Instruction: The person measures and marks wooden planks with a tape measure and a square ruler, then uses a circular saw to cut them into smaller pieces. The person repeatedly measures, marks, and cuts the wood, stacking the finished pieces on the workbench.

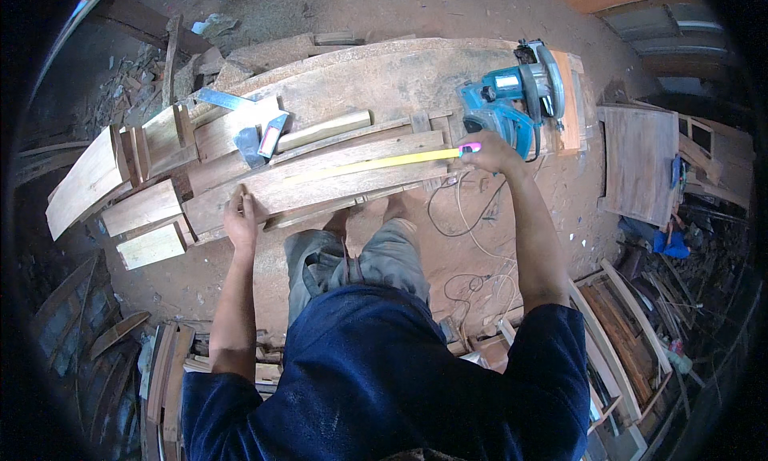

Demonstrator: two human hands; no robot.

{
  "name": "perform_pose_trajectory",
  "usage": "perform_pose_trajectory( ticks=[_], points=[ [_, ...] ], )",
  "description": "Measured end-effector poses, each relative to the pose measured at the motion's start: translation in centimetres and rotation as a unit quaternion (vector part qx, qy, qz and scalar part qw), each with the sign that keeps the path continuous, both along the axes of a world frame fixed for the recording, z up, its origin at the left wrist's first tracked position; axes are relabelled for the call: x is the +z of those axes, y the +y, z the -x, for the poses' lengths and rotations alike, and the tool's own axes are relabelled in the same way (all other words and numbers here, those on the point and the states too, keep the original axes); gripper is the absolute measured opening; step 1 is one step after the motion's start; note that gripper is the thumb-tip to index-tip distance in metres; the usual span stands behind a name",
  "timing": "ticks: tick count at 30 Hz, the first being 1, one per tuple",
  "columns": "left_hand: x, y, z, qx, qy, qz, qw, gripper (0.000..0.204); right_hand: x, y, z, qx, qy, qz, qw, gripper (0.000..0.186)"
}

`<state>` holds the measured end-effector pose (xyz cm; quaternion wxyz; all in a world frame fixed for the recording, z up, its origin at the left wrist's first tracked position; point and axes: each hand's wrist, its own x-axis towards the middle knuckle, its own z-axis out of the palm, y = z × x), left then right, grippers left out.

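A long wooden board (pixel 360 166) lies across the workbench in front of me. Over it runs a yellow tape blade (pixel 376 162), stretched leftward from a pink tape measure (pixel 470 148). My right hand (pixel 490 154) is closed around that tape measure at the board's right end. At the board's left part, my left hand (pixel 240 217) has its fingers pinched together against the wood; whatever they hold is too small to make out. Just beyond the right hand sit a teal circular saw (pixel 512 85) and another teal power-tool body (pixel 496 123).
Behind the board lie a wooden batten (pixel 324 130), a blue-bladed square (pixel 224 98) and a dark block (pixel 250 145). Cut planks (pixel 92 181) rest at the left. Cables (pixel 460 221) loop across the floor at right. A wooden cabinet (pixel 640 161) stands farther right.
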<state>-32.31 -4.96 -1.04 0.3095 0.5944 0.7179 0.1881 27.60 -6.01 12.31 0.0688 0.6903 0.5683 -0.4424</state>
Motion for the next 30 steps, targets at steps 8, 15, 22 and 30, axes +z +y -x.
perform_pose_trajectory(
  ticks=[8,15,22,30],
  points=[
    [7.7,-4.1,-10.0,-0.039,-0.172,0.132,0.975,0.041,5.0,-2.3,10.7,0.024,0.113,-0.140,0.983,0.036],
    [10.7,-6.9,-18.5,0.075,-0.551,0.351,0.754,0.029,4.8,-4.4,22.7,-0.046,0.180,-0.144,0.972,0.043],
    [8.5,-3.6,-10.8,0.137,-0.363,0.222,0.894,0.028,3.4,-3.3,19.3,-0.075,0.101,-0.054,0.991,0.047],
    [-3.8,0.5,3.1,0.334,-0.360,0.118,0.863,0.029,-0.7,-3.9,2.6,-0.040,-0.065,-0.218,0.973,0.040]
  ],
)
